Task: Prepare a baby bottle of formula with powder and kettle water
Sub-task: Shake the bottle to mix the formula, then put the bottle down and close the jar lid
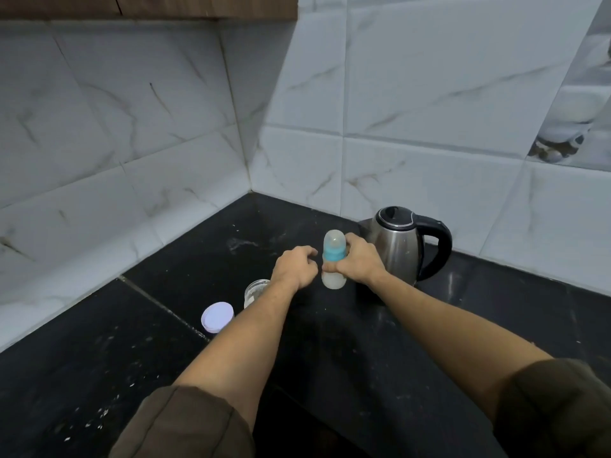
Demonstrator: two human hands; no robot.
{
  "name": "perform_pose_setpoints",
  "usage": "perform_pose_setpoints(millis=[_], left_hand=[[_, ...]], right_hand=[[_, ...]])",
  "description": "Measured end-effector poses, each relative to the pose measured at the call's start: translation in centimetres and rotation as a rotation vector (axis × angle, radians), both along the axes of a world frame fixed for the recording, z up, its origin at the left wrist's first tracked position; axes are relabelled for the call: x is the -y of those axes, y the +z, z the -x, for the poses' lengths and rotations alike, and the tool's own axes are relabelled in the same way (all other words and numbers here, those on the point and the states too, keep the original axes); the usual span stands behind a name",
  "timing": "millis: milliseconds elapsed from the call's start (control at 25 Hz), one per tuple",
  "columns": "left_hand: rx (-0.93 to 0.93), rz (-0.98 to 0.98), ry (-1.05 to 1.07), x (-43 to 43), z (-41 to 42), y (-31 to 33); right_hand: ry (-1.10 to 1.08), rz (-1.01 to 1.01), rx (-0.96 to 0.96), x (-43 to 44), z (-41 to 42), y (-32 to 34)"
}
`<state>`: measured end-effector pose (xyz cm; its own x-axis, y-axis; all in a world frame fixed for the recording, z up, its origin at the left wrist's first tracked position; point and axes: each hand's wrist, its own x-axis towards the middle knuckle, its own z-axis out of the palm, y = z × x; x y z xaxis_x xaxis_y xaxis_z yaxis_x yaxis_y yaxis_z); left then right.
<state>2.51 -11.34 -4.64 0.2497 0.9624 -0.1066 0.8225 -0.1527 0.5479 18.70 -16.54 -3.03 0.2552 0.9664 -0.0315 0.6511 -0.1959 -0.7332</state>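
On the black counter (330,342), near the corner of the white tiled wall (132,127), you are holding a baby bottle (334,259) upright. Your right hand (358,264) is wrapped around the middle of the bottle from the right side. Its fingers (330,266) curl across the front, just under the blue ring, and they grip tight. The clear cap sits on top of the bottle, above the blue ring. The bottom part of the bottle looks milky white. I cannot tell if the bottle's base is touching the counter or is lifted a little.

Your left hand (294,266) is just beside the bottle on its left. Its fingers are bent into a loose curl, with the tips close to the bottle. It holds nothing, and I cannot tell if the tips touch the bottle.

A shiny metal kettle (403,246) with a black handle stands just behind your right hand, close to the wall. A small glass jar (254,290) sits open beside your left wrist, partly hidden by it. A round pale lid (217,320) stands a little to the left of the jar. White specks are scattered on the counter.

Both of your sleeves (185,424) are dark green-brown.
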Motion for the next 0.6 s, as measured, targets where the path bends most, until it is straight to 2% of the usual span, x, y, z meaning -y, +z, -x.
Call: perform_pose_setpoints(millis=[320,600], left_hand=[[0.018,0.210,-0.071,1.2,-0.7,-3.9],[-0.052,0.215,-0.049,0.2,-0.5,-4.4]], right_hand=[[0.029,0.160,0.067,0.8,0.1,-4.5],[0.033,0.205,0.069,0.7,0.1,-6.2]])
